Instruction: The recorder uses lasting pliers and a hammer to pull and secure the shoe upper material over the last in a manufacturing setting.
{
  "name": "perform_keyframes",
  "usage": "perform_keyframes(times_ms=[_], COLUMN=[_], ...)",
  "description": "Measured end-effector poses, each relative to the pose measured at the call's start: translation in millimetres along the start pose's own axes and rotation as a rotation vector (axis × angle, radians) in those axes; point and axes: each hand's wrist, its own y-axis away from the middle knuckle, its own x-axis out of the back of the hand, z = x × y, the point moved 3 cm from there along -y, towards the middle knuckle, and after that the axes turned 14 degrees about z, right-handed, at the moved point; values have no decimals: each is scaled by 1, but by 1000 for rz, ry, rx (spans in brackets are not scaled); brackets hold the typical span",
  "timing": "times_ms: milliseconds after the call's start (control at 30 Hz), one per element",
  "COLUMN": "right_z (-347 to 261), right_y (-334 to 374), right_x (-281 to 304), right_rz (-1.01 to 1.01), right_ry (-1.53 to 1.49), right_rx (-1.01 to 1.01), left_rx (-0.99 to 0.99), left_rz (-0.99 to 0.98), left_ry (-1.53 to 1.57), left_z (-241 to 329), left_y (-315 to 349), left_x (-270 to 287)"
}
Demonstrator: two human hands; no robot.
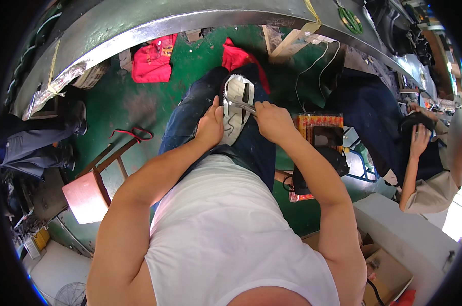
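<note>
On my lap lies an unfinished shoe, its pale, wrinkled underside facing up and a dark strip showing near the toe. My left hand is closed against the shoe's left side, with the thumb pointing up along it. Metal pincers are gripped in my right hand, and their jaws reach across the shoe's right edge to its middle. Whether the jaws pinch any material is too small to tell.
A metal-edged workbench curves ahead. On the green floor lie a red bag and red cloth. A wooden stool stands left. A co-worker sits right, beyond a black bag; another person's legs show left.
</note>
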Motion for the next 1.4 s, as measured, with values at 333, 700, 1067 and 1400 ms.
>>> perform_keyframes(times_ms=[333, 700, 1067, 1400], right_z=[15, 3, 7, 4], right_y=[30, -34, -26, -9], right_x=[-12, 28, 4, -1], right_rz=[-111, -35, -177, -223], right_ry=[-160, -657, -418, -505], right_rx=[-252, -389, -280, -377], left_rx=[-393, -367, -405, -378], left_rz=[-140, -259, -426, -483], left_ry=[-198, -208, -203, -238], left_z=[8, 28, 31, 27], left_y=[6, -7, -14, -2], left_x=[12, 20, 22, 21])
